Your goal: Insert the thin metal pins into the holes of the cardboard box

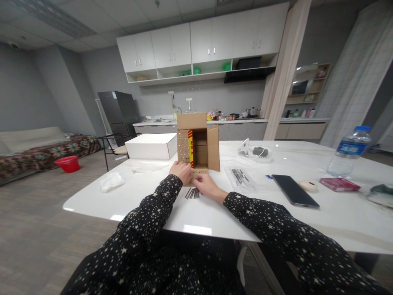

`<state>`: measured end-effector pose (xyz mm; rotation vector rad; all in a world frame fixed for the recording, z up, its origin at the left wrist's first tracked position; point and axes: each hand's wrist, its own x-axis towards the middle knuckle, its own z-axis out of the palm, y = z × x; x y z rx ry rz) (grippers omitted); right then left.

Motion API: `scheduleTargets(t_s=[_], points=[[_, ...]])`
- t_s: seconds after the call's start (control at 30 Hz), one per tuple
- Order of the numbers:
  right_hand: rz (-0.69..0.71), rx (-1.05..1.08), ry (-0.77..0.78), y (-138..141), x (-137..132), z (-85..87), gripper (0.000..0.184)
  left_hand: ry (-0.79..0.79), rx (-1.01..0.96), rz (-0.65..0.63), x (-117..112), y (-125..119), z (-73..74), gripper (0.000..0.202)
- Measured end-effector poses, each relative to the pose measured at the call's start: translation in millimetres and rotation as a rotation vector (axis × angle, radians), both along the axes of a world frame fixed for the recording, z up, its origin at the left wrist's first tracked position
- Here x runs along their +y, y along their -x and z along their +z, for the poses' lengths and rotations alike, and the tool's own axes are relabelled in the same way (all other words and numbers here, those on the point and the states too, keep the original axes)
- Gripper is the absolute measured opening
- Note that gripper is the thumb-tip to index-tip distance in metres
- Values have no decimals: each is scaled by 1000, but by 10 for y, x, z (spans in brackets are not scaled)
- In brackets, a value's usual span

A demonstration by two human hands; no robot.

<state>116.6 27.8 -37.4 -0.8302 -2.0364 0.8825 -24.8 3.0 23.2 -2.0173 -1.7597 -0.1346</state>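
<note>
A small open cardboard box [199, 143] stands on its side on the white table [215, 213], its flaps spread and its left flap studded with small pins. My left hand [181, 171] rests closed against the box's lower left flap. My right hand [206, 184] pinches at the bottom flap, its fingers pressed together on something too small to make out. Several dark nails [192, 193] lie loose on the table just under both hands.
A white flat box [151, 146] sits left of the cardboard box, crumpled paper [112, 181] nearer the edge. To the right lie a clear bag of nails [241, 177], a phone [294, 190], a water bottle [348, 151] and a pink pack [339, 184].
</note>
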Motion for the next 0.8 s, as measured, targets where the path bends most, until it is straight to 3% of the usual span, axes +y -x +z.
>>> scheduleTargets(t_s=[0.33, 0.8], points=[[6, 1, 4, -1, 20, -16, 20, 61, -132, 67, -68, -4, 145, 13], [5, 10, 3, -9, 13, -16, 21, 72, -270, 39, -210, -5, 367, 12]])
